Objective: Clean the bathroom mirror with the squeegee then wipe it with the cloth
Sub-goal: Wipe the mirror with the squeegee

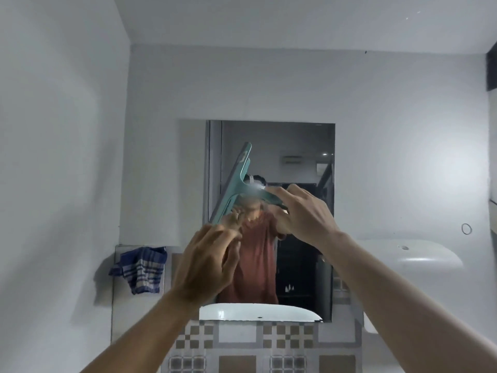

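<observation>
A rectangular mirror (301, 146) hangs on the white wall ahead. A teal squeegee (236, 179) stands tilted in front of its left part, blade running from upper right to lower left. My right hand (304, 214) grips the squeegee's handle. My left hand (207, 262) is raised just below the blade's lower end, fingers curled at the tip; whether they touch it is unclear. A blue and beige checked cloth (142, 267) hangs over a ledge left of the mirror. The mirror reflects a person in a reddish shirt.
A white basin (419, 254) juts from the wall at the right. Patterned tiles (269, 343) cover the wall below the mirror. A small ring (466, 228) hangs on the right wall. A dark opening (491, 68) sits at the upper right.
</observation>
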The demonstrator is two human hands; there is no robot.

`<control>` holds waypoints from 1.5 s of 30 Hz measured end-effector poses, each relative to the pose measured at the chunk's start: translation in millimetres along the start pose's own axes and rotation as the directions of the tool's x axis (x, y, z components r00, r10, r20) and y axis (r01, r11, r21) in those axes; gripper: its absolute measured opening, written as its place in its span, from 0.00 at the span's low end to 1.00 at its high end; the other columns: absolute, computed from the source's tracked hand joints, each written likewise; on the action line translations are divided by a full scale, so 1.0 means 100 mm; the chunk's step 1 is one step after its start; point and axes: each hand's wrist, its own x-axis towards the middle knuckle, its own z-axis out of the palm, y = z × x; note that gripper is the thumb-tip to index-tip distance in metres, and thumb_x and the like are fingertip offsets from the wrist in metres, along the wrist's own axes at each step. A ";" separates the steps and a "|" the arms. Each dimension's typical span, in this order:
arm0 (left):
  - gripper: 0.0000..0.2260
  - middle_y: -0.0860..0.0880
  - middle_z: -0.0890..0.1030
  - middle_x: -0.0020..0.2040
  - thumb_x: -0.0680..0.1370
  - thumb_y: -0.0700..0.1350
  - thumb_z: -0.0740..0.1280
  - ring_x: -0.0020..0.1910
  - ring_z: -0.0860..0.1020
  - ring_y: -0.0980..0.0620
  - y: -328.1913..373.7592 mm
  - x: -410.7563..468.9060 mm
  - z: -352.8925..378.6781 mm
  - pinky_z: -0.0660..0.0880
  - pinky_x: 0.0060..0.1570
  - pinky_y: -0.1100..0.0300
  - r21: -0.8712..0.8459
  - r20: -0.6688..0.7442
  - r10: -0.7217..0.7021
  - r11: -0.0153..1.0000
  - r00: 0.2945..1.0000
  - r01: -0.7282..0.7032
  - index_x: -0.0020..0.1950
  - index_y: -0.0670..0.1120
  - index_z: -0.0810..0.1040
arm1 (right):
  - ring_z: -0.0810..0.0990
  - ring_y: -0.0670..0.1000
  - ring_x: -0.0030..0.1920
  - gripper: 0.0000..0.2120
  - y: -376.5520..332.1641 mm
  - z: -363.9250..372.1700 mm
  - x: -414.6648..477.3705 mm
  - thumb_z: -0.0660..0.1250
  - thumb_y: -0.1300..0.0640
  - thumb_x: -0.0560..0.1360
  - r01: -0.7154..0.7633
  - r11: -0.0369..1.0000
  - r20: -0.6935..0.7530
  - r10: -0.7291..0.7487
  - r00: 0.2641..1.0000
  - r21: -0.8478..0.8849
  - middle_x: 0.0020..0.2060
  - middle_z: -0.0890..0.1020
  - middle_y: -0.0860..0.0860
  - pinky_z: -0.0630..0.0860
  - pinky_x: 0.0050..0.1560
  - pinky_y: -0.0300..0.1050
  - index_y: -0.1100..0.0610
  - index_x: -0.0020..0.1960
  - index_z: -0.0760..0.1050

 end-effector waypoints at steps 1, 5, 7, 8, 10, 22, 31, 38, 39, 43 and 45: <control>0.06 0.48 0.81 0.45 0.80 0.47 0.63 0.43 0.75 0.56 -0.08 -0.14 0.08 0.71 0.44 0.68 -0.004 0.020 -0.019 1.000 1.000 0.019 0.51 0.46 0.78 | 0.77 0.49 0.44 0.20 0.00 0.04 0.07 0.62 0.44 0.82 -0.011 1.000 -0.013 0.011 1.000 -0.005 0.49 0.77 0.47 0.75 0.37 0.45 0.45 0.73 0.69; 0.08 0.50 0.80 0.49 0.77 0.46 0.67 0.44 0.79 0.54 -0.47 -0.46 0.41 0.75 0.40 0.69 0.058 0.166 -0.205 0.978 0.964 0.198 0.55 0.49 0.75 | 0.79 0.51 0.41 0.20 0.00 0.27 0.36 0.61 0.42 0.82 -0.073 0.997 -0.011 0.074 0.997 0.026 0.50 0.79 0.48 0.77 0.40 0.47 0.44 0.73 0.70; 0.14 0.50 0.79 0.56 0.76 0.47 0.70 0.51 0.80 0.51 -0.63 -0.43 0.55 0.81 0.44 0.62 0.095 0.209 -0.266 0.963 0.941 0.251 0.61 0.49 0.75 | 0.80 0.52 0.43 0.20 0.00 0.38 0.51 0.62 0.43 0.82 -0.112 0.991 -0.007 0.113 0.994 0.066 0.51 0.78 0.47 0.76 0.42 0.47 0.42 0.73 0.70; 0.17 0.50 0.78 0.60 0.76 0.48 0.70 0.57 0.79 0.50 -0.70 -0.39 0.62 0.82 0.49 0.58 0.120 0.220 -0.264 0.963 0.939 0.243 0.64 0.49 0.75 | 0.80 0.52 0.44 0.19 0.00 0.43 0.58 0.62 0.43 0.82 -0.124 0.989 -0.013 0.125 0.992 0.085 0.51 0.79 0.47 0.76 0.42 0.47 0.41 0.72 0.70; 0.24 0.48 0.73 0.69 0.76 0.51 0.70 0.68 0.74 0.48 -0.82 -0.28 0.74 0.80 0.60 0.53 0.176 0.232 -0.249 0.962 0.940 0.211 0.70 0.49 0.71 | 0.80 0.51 0.45 0.19 0.03 0.52 0.71 0.63 0.44 0.81 -0.131 0.986 -0.028 0.135 0.990 0.106 0.51 0.79 0.46 0.76 0.42 0.46 0.40 0.72 0.71; 0.45 0.45 0.50 0.83 0.75 0.57 0.72 0.81 0.51 0.42 -1.23 -0.10 1.20 0.70 0.72 0.49 0.274 0.416 -0.262 0.949 0.871 0.155 0.83 0.53 0.48 | 0.81 0.52 0.48 0.18 0.21 0.70 1.44 0.63 0.46 0.82 -0.036 0.998 -0.044 0.038 0.998 0.048 0.54 0.79 0.47 0.79 0.47 0.49 0.38 0.71 0.71; 0.48 0.41 0.65 0.77 0.63 0.56 0.81 0.75 0.66 0.39 -1.27 -0.14 1.33 0.79 0.61 0.52 0.314 0.378 -0.231 0.943 0.896 0.110 0.79 0.50 0.64 | 0.80 0.52 0.50 0.18 0.28 0.68 1.79 0.64 0.48 0.81 0.012 1.000 -0.021 -0.013 1.000 -0.009 0.53 0.79 0.48 0.73 0.45 0.45 0.39 0.71 0.74; 0.49 0.41 0.65 0.77 0.63 0.54 0.82 0.76 0.66 0.39 -1.29 -0.15 1.34 0.76 0.62 0.52 0.319 0.385 -0.240 0.941 0.891 0.116 0.79 0.50 0.63 | 0.79 0.54 0.50 0.18 0.24 0.68 1.92 0.63 0.47 0.82 0.062 0.997 0.027 -0.061 0.998 -0.040 0.52 0.78 0.50 0.71 0.46 0.45 0.39 0.71 0.73; 0.49 0.41 0.65 0.78 0.62 0.54 0.82 0.76 0.66 0.38 -1.29 -0.15 1.34 0.75 0.63 0.52 0.320 0.384 -0.236 0.941 0.893 0.112 0.79 0.50 0.63 | 0.79 0.54 0.50 0.18 0.24 0.68 1.92 0.63 0.47 0.82 0.071 0.996 0.035 -0.069 0.997 -0.052 0.52 0.77 0.50 0.71 0.46 0.45 0.39 0.71 0.73; 0.50 0.41 0.65 0.78 0.60 0.55 0.83 0.76 0.66 0.39 -1.30 -0.15 1.33 0.76 0.59 0.54 0.328 0.380 -0.239 0.938 0.894 0.112 0.79 0.50 0.64 | 0.78 0.53 0.50 0.18 0.25 0.66 1.90 0.60 0.47 0.83 0.071 0.995 0.064 -0.066 0.996 -0.077 0.52 0.76 0.50 0.74 0.47 0.47 0.38 0.73 0.71; 0.51 0.41 0.65 0.78 0.59 0.55 0.84 0.76 0.67 0.39 -1.29 -0.15 1.33 0.77 0.58 0.55 0.332 0.381 -0.243 0.937 0.892 0.113 0.78 0.50 0.65 | 0.78 0.54 0.50 0.18 0.28 0.66 1.88 0.60 0.47 0.83 0.057 0.996 0.085 -0.050 0.995 -0.074 0.52 0.75 0.50 0.75 0.49 0.49 0.38 0.73 0.71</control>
